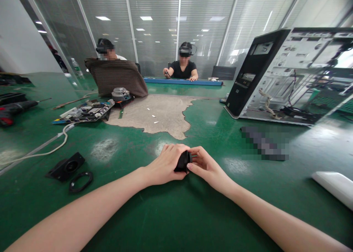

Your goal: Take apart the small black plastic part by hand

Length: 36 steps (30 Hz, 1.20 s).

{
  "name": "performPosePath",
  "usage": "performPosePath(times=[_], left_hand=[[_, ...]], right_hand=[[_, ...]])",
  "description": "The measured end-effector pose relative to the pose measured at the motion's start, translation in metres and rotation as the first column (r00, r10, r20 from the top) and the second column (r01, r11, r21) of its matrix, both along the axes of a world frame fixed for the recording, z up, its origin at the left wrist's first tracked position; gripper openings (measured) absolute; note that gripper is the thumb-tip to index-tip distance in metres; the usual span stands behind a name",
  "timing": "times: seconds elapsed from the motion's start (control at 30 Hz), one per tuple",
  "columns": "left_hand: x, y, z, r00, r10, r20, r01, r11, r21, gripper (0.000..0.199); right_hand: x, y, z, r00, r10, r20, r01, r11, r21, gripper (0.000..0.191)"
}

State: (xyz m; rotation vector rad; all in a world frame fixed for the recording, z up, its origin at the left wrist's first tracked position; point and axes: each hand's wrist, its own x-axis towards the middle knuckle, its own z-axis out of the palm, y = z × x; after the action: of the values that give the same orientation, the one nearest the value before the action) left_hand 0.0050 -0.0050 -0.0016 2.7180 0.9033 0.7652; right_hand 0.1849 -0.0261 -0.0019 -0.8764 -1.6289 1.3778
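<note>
Left fingers [171,148] curl round a black part [181,162]; right fingers [197,150] pinch its right edge. Green worktop [171,219] stretches nearer than the fingers; a bare patch's [165,114] ragged edge lies beyond, a black ring [72,185] well left.

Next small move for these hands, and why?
Perhaps a gentle twist by the right hand while the left hand steadies the small black plastic-looking part: the left wraps its side, and the right's thumb and fingers are at its edge.
</note>
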Motion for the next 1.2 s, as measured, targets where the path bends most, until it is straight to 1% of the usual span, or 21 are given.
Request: performPosePath(times=[0.13, 0.27, 0.4, 0.5, 0.63, 0.73, 0.9, 1.1, 1.2], left_hand=[[0.0, -0.0002, 0.0004, 1.0, -0.005, -0.004, 0.005, 1.0, 0.003, 0.06], [0.0002, -0.0006, 0.0006, 1.0, 0.003, 0.001, -0.003, 1.0, 0.002, 0.058], [0.0, -0.0004, 0.0007, 1.0, -0.001, -0.008, 0.001, 1.0, 0.004, 0.059], [0.0, 0.0005, 0.0003, 1.0, -0.002, -0.011, 0.002, 1.0, 0.002, 0.061], [0.0001, 0.0015, -0.0007, 1.0, 0.003, -0.015, -0.003, 1.0, -0.006, 0.06], [0.0002, 0.0012, -0.0005, 1.0, 0.006, -0.021, -0.006, 1.0, -0.009, 0.061], [0.0006, 0.0001, 0.0007, 1.0, 0.0, -0.006, 0.0, 1.0, -0.013, 0.059], [-0.0002, 0.0003, 0.0006, 1.0, 0.0, -0.01, 0.0, 1.0, 0.001, 0.06], [-0.0003, 0.0002, 0.0009, 1.0, 0.001, -0.013, -0.001, 1.0, 0.0, 0.06]], right_hand=[[0.0012, -0.0016, 0.0023, 1.0, 0.013, -0.019, -0.014, 1.0, -0.009, 0.024], [0.0009, -0.0015, 0.0024, 0.999, -0.008, -0.037, 0.008, 1.0, -0.008, 0.019], [0.0001, 0.0003, 0.0001, 0.999, -0.032, -0.031, 0.032, 0.999, -0.01, 0.024], [-0.0001, 0.0014, -0.0011, 0.999, -0.021, -0.025, 0.021, 1.0, -0.018, 0.028], [0.0004, 0.0001, 0.0005, 1.0, 0.005, -0.027, -0.005, 1.0, -0.013, 0.026], [0.0011, -0.0018, 0.0025, 1.0, 0.004, -0.023, -0.004, 1.0, -0.009, 0.026], [0.001, -0.0018, 0.0023, 0.999, -0.017, -0.03, 0.016, 1.0, -0.01, 0.02], [-0.0002, 0.0008, 0.0003, 0.999, -0.038, -0.017, 0.038, 0.999, -0.012, 0.029], [-0.0001, -0.0001, 0.0014, 1.0, -0.006, -0.012, 0.006, 1.0, -0.019, 0.026]])
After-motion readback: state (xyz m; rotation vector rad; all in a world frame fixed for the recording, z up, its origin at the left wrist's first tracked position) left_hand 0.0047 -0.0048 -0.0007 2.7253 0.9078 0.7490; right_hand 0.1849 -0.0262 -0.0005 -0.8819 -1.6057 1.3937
